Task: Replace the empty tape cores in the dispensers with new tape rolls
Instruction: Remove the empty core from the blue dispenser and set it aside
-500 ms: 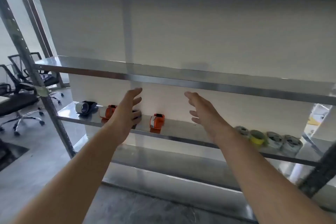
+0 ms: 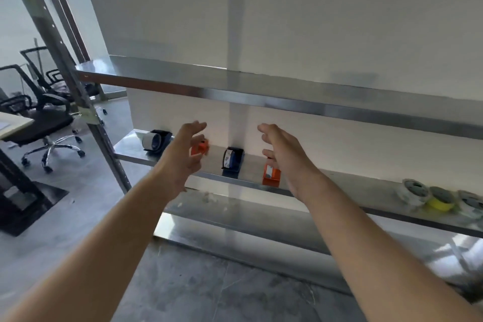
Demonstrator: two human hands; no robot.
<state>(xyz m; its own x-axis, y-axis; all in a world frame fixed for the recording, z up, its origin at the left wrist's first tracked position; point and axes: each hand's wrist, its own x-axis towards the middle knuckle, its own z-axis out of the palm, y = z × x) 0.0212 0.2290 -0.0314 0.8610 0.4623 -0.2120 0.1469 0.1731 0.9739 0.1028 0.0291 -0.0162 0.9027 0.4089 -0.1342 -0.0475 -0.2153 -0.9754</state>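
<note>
i see both arms stretched toward the middle shelf (image 2: 339, 184) of a metal rack. the left hand (image 2: 183, 150) is held up with its fingers (image 2: 196, 127) loosely spread and gripping nothing; it sits in front of an orange dispenser (image 2: 201, 148), covering part of it, and i cannot tell whether it touches it. the right hand (image 2: 286, 158) is open too, fingers (image 2: 266, 129) relaxed and empty, just beside a second orange dispenser (image 2: 271, 176) whose right side it hides. between the two hands a dark blue dispenser (image 2: 232, 161) stands on the shelf, and a black dispenser (image 2: 156, 141) with a pale roll in it sits at the shelf's left end. the new tape rolls are well apart from the hands at the right end of the same shelf: a white roll (image 2: 415, 192), a yellow roll (image 2: 441, 201) and another white roll (image 2: 470, 206), side by side. an upper shelf (image 2: 235, 89) runs above the hands, and black office chairs (image 2: 49, 112) stand on the grey floor (image 2: 209, 290) at the left.
</note>
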